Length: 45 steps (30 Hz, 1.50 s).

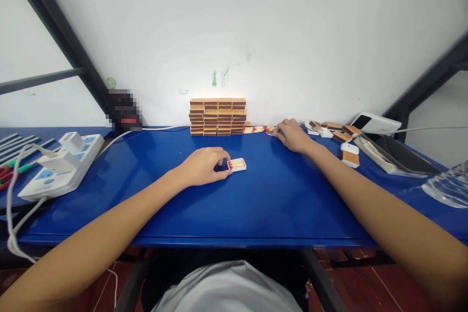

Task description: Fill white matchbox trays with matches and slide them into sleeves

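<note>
On the blue table [256,214], my left hand [206,165] grips the left end of a small white matchbox tray [239,165] between thumb and fingers. Several red-tipped matches lie in the tray. My right hand [291,135] is at the back of the table, its fingers bent down at the right end of a row of loose matches [258,129]; whether it pinches any is too small to tell. A stack of brown matchboxes [218,118] stands against the wall, left of the matches.
Loose matchbox parts [331,128] lie at the back right, near a white device [378,123] and a plastic-covered pouch [387,153]. At the left are a white power strip [64,168], cables and red-and-green-handled scissors [14,173].
</note>
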Each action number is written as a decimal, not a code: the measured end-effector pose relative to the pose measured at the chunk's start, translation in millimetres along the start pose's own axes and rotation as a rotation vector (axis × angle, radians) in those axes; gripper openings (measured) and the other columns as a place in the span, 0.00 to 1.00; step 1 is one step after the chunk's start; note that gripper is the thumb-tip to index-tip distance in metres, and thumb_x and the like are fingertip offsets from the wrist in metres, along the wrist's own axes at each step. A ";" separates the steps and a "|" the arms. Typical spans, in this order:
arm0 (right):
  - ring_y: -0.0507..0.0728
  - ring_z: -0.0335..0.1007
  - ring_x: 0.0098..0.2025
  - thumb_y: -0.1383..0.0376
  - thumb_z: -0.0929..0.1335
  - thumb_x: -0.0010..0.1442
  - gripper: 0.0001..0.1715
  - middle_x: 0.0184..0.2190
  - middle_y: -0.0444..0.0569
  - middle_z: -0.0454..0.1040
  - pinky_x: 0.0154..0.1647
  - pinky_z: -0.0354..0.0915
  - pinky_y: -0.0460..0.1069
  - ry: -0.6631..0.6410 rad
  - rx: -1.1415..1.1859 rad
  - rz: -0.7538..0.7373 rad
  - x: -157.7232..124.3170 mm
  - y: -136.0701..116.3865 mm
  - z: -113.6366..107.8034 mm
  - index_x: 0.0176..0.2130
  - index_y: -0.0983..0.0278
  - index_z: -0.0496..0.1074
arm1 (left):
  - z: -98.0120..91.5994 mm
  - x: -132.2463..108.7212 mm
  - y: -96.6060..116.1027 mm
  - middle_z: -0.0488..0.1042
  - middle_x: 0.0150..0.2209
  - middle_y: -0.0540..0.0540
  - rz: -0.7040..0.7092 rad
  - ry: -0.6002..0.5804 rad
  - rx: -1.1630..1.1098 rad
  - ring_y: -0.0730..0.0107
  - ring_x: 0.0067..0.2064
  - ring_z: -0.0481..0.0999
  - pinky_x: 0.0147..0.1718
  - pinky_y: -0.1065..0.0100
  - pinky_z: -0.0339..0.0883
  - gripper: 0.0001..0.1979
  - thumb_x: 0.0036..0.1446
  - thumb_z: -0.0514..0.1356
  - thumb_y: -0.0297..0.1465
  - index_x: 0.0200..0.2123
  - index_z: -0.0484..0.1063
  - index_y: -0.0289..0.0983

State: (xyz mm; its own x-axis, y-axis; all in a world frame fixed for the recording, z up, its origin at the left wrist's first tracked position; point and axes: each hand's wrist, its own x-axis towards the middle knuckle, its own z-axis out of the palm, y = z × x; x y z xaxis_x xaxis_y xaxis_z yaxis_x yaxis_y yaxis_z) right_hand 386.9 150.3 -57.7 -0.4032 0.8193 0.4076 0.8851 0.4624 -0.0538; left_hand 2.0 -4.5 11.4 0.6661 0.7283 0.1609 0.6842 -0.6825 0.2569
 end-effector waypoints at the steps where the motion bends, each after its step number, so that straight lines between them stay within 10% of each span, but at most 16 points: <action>1: 0.70 0.68 0.51 0.61 0.66 0.69 0.12 0.44 0.61 0.77 0.57 0.64 0.63 0.018 0.010 -0.001 0.0 0.5 1.4 0.41 0.63 0.79 | 0.1 0.1 0.0 0.81 0.42 0.46 0.001 0.002 0.001 0.64 0.38 0.79 0.34 0.64 0.66 0.13 0.68 0.64 0.41 0.48 0.80 0.39; 45: 0.71 0.69 0.52 0.55 0.64 0.73 0.17 0.46 0.64 0.76 0.58 0.63 0.64 -0.089 0.046 -0.091 -4.4 -30.4 -23.5 0.41 0.63 0.76 | -0.5 0.1 1.2 0.81 0.43 0.45 -0.005 -0.009 0.002 0.62 0.39 0.79 0.35 0.65 0.67 0.13 0.67 0.64 0.41 0.48 0.80 0.40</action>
State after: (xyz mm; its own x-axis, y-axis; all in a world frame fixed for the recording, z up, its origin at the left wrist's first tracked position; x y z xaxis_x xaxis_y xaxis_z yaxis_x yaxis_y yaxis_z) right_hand 367.2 124.6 -36.4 -0.5023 0.7990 0.3305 0.8331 0.5496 -0.0625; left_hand 2.8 -5.2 12.1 0.6651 0.7314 0.1509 0.6884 -0.6788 0.2557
